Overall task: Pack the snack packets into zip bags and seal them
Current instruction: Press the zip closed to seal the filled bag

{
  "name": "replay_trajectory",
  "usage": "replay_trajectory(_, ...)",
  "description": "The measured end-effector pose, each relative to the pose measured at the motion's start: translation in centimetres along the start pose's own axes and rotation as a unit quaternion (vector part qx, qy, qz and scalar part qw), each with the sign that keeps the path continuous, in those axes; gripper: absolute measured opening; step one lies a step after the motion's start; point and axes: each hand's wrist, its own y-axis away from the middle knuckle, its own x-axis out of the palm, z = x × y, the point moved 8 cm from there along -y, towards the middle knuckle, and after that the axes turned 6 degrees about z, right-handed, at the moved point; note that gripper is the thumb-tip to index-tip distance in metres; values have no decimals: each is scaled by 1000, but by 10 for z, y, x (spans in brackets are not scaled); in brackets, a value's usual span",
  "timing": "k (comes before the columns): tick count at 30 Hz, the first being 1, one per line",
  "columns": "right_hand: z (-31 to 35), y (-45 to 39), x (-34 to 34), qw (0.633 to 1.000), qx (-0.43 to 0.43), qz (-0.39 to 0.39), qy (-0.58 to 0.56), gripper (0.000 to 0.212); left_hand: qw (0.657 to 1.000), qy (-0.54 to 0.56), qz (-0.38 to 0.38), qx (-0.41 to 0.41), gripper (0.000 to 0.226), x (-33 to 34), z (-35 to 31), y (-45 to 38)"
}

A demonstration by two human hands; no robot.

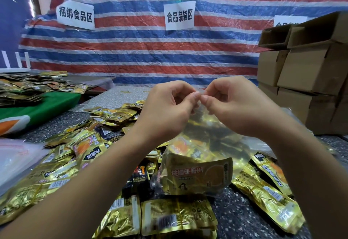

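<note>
Paper signs on the striped tarp (141, 50) read "捆绑食品区" (75, 14) and "食品装袋区" (179, 15).

Near counter (244, 210) covered by loose snack packets (79, 154); right side blocked by stacked cardboard boxes (310, 72); far centre left bare.

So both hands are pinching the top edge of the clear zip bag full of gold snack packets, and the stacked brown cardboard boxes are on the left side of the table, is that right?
Not quite. The head view shows the stacked brown cardboard boxes on the right, not the left. The rest holds: the left hand and right hand pinch the top edge of the clear zip bag of gold snack packets.
</note>
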Motion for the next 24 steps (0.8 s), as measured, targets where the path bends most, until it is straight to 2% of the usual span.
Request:
replay_trajectory(10, 24, 6, -18, 994, -73, -73, 35, 14, 991, 6, -123, 62, 19, -32, -29, 5)
replay_trajectory(15, 18, 5, -15, 994, -55, -75, 57, 21, 986, -7, -160, 47, 18, -44, -23, 6)
replay_trajectory(24, 13, 4, -18, 993, -58, -82, 67, 15, 963, 5, -268, 40, 9, -84, -13, 5)
